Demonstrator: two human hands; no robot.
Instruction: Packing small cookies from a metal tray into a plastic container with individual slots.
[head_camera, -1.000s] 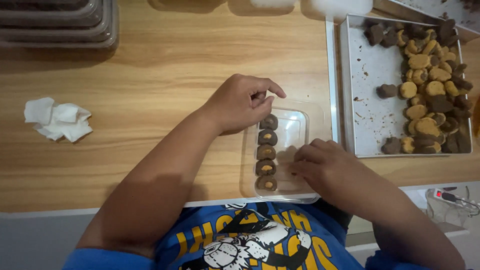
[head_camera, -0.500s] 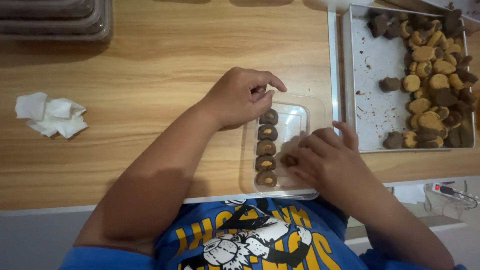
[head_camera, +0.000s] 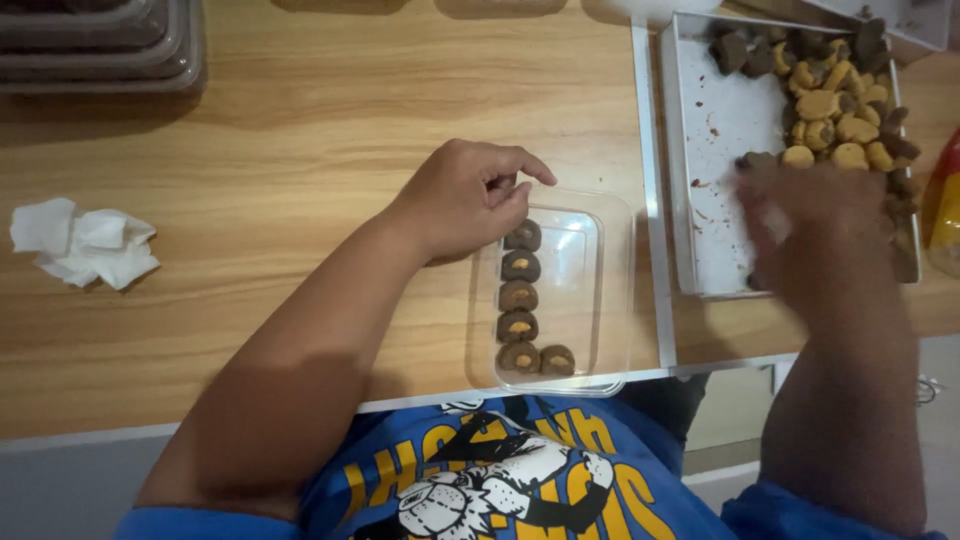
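A clear plastic container (head_camera: 612, 290) sits at the near table edge with several round brown cookies (head_camera: 519, 295) lined along its left side and one more at the bottom row. My left hand (head_camera: 462, 200) rests on the container's upper left corner, fingers curled against its rim, holding it. My right hand (head_camera: 815, 230) is blurred over the metal baking tray (head_camera: 715, 130), close to the pile of brown and yellow cookies (head_camera: 840, 110) at its right side. Whether it holds anything cannot be seen.
A crumpled white tissue (head_camera: 85, 245) lies at the left of the wooden table (head_camera: 280, 150). Stacked dark trays (head_camera: 95, 45) sit at the top left. A white strip (head_camera: 652, 200) runs between container and tray. A yellow object (head_camera: 945, 200) shows at the right edge.
My right hand left the container, where it set a cookie in the bottom row, and swung right and up over the baking tray. The left hand stayed on the container.
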